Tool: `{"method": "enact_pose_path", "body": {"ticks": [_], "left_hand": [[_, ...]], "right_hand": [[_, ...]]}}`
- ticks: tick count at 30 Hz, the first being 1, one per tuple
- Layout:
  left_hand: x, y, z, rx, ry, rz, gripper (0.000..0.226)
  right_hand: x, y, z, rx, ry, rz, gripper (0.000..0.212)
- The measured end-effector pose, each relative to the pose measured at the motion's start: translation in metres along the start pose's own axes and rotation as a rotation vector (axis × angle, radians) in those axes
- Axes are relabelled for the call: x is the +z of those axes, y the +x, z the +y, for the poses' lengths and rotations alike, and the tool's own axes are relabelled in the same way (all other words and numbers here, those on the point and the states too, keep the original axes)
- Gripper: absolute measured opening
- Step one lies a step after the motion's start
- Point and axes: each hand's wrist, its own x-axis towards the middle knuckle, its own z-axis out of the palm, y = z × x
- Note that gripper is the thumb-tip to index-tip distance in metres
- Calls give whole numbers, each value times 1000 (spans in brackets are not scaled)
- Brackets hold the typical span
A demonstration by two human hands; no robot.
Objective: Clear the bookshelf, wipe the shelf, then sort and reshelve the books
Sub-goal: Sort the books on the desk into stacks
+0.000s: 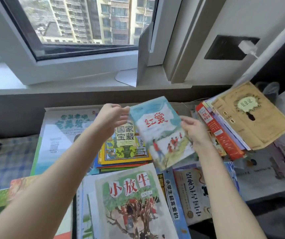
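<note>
Blue-white book (160, 135): left grip (111, 118) pinches far-left corner, right grip (194, 130) holds right edge. Long axis runs far-left to near-right; yellow stack (124, 152) lies just below, nearer left grip

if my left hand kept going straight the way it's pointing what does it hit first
The blue book: the left hand points right and slightly away, and its fingertips pinch that book's upper left corner. Past it, probably the stack topped by the tan book, though depth is unclear.
</note>
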Motion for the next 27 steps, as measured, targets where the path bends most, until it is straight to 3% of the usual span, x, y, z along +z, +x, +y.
{"method": "enact_pose_path", "body": {"ticks": [2,5,9,12,14,16,18,20,22,27], "left_hand": [[-12,-7,-3,62,142,30,40],[-44,-26,-17,122,325,108,20],[-78,-61,-44,79,539,196,9],[-91,-85,-63,-13,652,147,27],[-91,-101,-71,-85,661,68,29],[-86,-115,-75,-140,627,-26,21],[-81,-124,-80,-141,588,-84,8],[-77,-125,-86,-87,620,-77,9],[-70,-121,-89,-21,667,-53,12],[-40,-111,-81,99,665,-123,14]], "right_hand": [[-10,41,13,21,16,122,23],[-26,88,44,57,-98,250,29],[-30,107,72,12,-479,371,38],[-14,85,52,-66,-788,460,36],[7,45,30,-68,-703,287,27],[25,-21,15,-6,-654,-28,38],[31,-87,16,64,-841,-292,51],[31,-132,29,60,-1024,-439,49],[27,-150,43,57,-986,-417,28],[10,-159,45,-36,-688,-135,8]]}}
